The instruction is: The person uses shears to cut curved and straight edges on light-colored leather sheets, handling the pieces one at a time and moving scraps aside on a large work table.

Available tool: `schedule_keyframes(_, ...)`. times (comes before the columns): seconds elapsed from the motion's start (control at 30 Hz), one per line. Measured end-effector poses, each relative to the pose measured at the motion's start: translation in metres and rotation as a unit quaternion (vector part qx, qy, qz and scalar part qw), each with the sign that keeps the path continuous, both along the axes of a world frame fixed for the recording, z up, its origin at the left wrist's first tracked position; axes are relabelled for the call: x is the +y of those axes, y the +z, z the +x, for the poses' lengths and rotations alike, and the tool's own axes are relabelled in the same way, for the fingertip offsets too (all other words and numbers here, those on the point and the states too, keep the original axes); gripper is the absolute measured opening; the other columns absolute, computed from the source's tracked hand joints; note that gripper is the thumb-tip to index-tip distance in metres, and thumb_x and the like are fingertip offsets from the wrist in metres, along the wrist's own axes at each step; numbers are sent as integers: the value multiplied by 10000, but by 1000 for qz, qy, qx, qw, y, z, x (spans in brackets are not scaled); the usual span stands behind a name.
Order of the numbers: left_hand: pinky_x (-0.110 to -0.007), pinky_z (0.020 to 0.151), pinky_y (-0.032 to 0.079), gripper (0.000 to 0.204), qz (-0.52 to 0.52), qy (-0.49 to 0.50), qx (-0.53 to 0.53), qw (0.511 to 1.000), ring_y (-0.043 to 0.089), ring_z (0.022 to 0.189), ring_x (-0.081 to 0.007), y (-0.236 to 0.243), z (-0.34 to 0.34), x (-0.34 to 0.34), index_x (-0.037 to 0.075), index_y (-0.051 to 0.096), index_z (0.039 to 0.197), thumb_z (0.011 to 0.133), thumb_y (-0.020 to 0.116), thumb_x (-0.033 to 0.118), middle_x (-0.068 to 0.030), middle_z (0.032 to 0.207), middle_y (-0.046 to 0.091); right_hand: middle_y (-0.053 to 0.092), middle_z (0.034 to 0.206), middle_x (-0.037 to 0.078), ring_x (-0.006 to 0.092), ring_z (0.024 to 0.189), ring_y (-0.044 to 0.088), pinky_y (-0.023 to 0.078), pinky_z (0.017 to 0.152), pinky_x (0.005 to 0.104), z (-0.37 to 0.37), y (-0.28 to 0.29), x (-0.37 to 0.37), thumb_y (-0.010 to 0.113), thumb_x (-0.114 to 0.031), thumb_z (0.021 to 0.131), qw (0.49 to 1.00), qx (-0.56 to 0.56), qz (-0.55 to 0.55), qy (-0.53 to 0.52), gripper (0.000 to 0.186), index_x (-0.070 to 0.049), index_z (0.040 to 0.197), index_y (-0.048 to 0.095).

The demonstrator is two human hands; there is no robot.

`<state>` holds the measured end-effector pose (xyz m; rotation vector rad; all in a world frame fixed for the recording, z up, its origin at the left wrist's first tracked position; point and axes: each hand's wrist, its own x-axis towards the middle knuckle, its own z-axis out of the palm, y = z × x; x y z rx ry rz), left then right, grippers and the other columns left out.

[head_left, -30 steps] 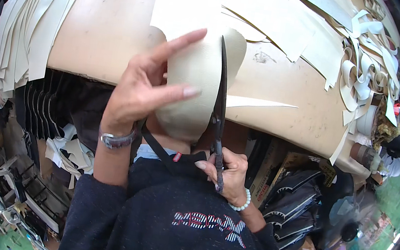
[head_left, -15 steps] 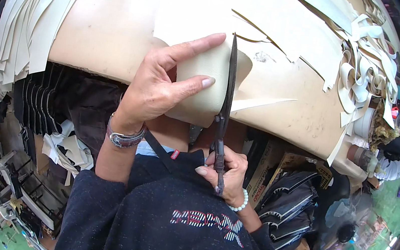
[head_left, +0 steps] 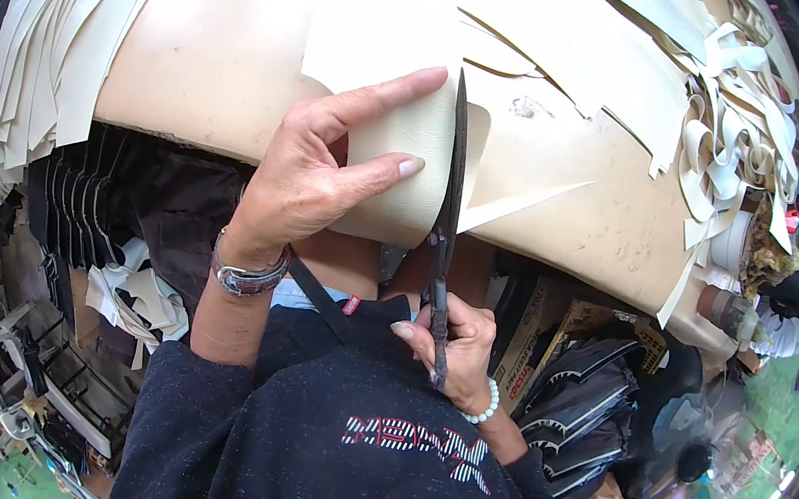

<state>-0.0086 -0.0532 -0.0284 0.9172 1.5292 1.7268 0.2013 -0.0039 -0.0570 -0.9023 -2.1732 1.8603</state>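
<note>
Head view: looking straight down at 2 bare hands working by the edge of a tan table (head_left: pixel 203 52).
Left hand: thumb and forefinger of the left hand (head_left: pixel 304 166) are spread wide over the cream sheet (head_left: pixel 391 198); the other fingers are hidden, so can't tell if it's really gripping.
Right hand: the right hand (head_left: pixel 463 344) is closed around the handles of some long dark scissors (head_left: pixel 454 181), tips pointing away from the body.
Cream sheet: sits right in front of the person, curving down at the table's near edge, pale material on both sides of the blades.
Sliver: 1 thin pointed offcut (head_left: pixel 531 206) on the table, just right of the scissors.
Scrap situation: long pale strips (head_left: pixel 62 54) hang over the left end, plus a tangle of curly strips (head_left: pixel 727 141) at the right.
Wrists: watch (head_left: pixel 254 280) on the left, beaded bracelet (head_left: pixel 485 402) on the right.
</note>
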Motion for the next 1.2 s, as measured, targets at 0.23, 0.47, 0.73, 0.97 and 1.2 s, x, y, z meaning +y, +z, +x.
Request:
schedule_keyframes(0.23,-286,910,390,582,96,55,-52,992,498,1062,-169,-4,2,9,-5,387,1265,723,595,-43,-152,1153,529,474,455,18,68,407,450,322,375,218,0,-1,-4,746,-183,685,1000,-10,-24,-12,299,-29,580,513)
schedule_keyframes(0.47,-262,842,455,557,110,89,-168,976,557,947,-148,3,-23,11,-17,376,1263,746,572,-78,-137,1149,515,480,476,7,76,423,466,351,413,226,1,0,0,773,-214,636,998,52,-22,10,303,-36,600,531)
schedule_keyframes(0.73,-255,853,448,528,102,122,-58,986,516,1024,-154,-4,1,6,-30,393,1248,750,557,-92,-147,1177,493,472,477,3,85,422,464,358,424,218,-4,-4,5,772,-301,614,998,59,23,21,357,-42,609,527)
schedule_keyframes(0.97,-232,842,439,529,84,130,-64,986,473,1071,-150,-7,5,1,-36,393,1249,748,553,-93,-150,1210,467,473,481,2,77,436,473,359,426,215,-8,-2,4,767,-327,605,997,63,-29,21,378,-40,630,523)
schedule_keyframes(1.2,-217,817,430,527,44,126,-25,991,485,1047,-141,-8,9,-6,-39,401,1245,744,559,-84,-150,1222,461,472,482,3,79,441,479,369,434,218,-11,-2,3,759,-355,610,998,56,-30,14,396,-39,633,520)
